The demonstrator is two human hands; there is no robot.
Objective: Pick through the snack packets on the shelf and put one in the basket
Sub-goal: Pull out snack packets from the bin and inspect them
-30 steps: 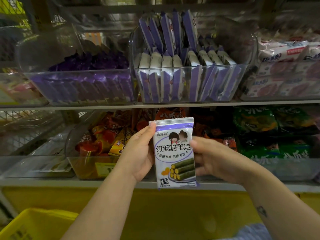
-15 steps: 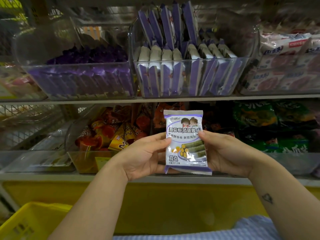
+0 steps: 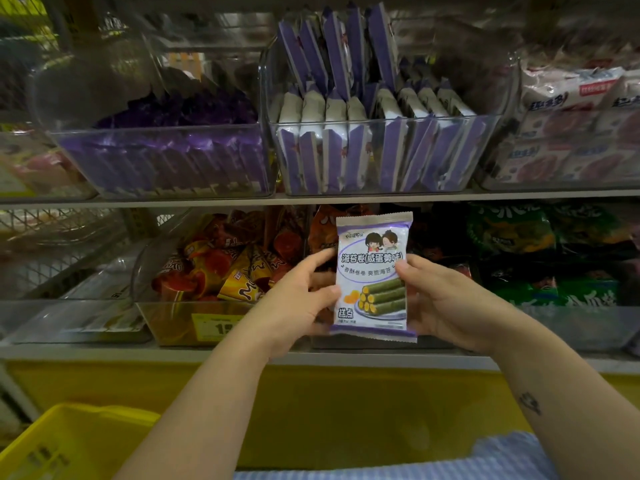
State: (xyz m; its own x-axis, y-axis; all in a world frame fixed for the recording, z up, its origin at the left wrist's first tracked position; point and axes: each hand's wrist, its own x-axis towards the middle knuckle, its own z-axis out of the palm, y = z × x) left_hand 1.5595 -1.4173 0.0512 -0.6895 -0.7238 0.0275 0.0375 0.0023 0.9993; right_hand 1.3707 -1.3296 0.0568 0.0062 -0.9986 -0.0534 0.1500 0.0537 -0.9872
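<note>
The snack packet [image 3: 372, 271], upright before the lower shelf [image 3: 86, 353], is pinched at its side edges by the left hand [image 3: 294, 306] and right hand [image 3: 443, 303] — releasing one hand for transfer to the basket [image 3: 79, 414] at 7 o'clock risks the slick film slipping.

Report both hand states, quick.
Left hand: closed, pinching the snack packet by its left edge.
Right hand: closed, holding the same packet's right edge, thumb on front.

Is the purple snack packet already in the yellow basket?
No: the left hand and right hand hold the snack packet up before the shelf, away from the yellow basket.
</note>
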